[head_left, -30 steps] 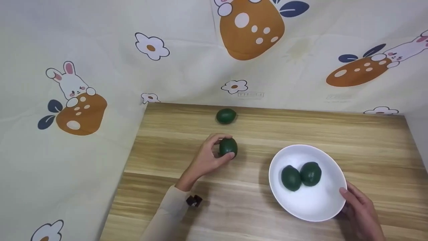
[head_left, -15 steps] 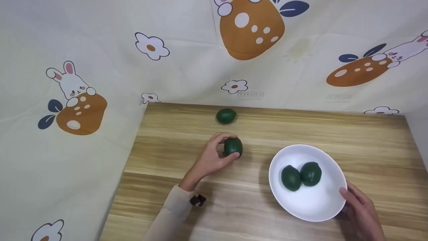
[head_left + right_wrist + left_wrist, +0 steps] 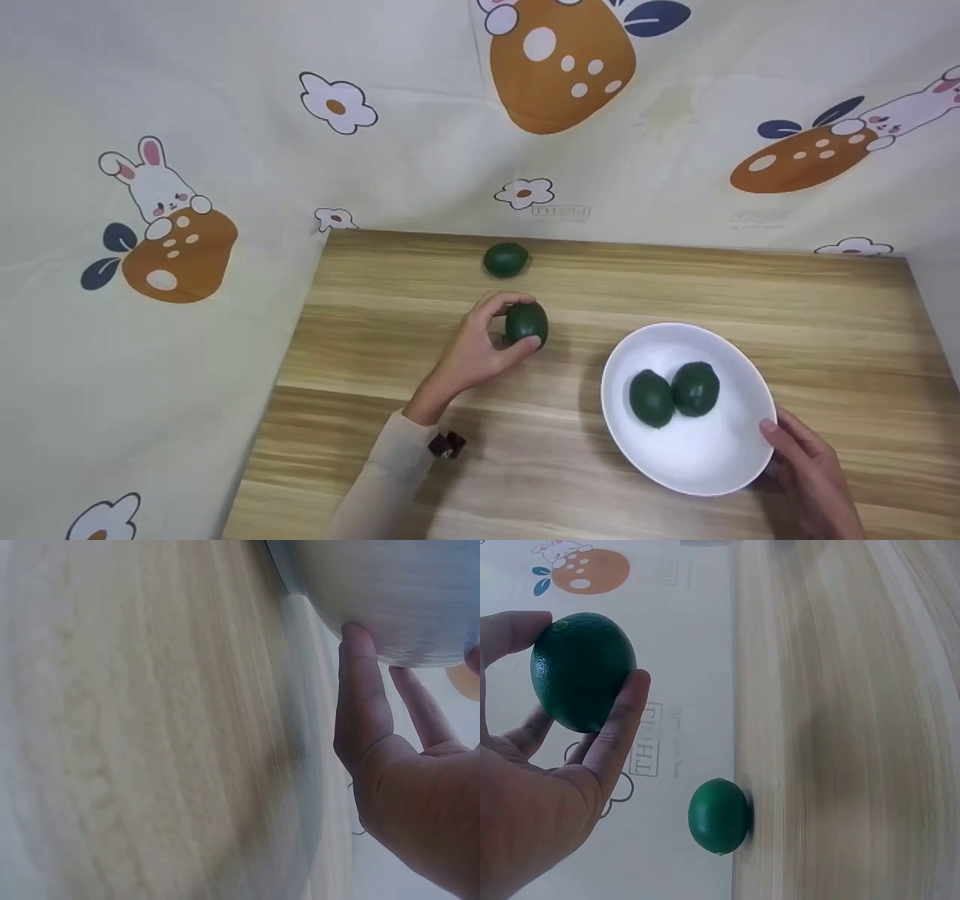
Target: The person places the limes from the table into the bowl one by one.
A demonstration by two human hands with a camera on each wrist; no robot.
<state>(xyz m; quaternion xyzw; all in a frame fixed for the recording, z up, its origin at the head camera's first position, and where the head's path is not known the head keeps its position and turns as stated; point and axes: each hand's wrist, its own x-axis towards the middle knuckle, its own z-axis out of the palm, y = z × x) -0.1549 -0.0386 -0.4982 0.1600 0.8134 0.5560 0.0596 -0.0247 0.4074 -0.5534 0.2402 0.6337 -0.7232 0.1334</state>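
My left hand pinches a dark green lime between thumb and fingers. In the left wrist view this lime shows raised off the table. At the right, a white bowl holds two more limes lying side by side. My right hand grips the bowl's right side, thumb over the rim and fingers beneath. The right wrist view shows its fingers against the bowl's outer wall. Behind my left hand another lime rests on the table.
The wood-grain table meets a cloth-covered wall at the back, printed with rabbits, flowers and orange fruit. More cloth rises along the left and right sides. A small dark object sits at my left wrist by the cuff.
My left hand has moved slightly right, and a little away from me, with the lime in it. The right hand and the bowl have stayed in place.
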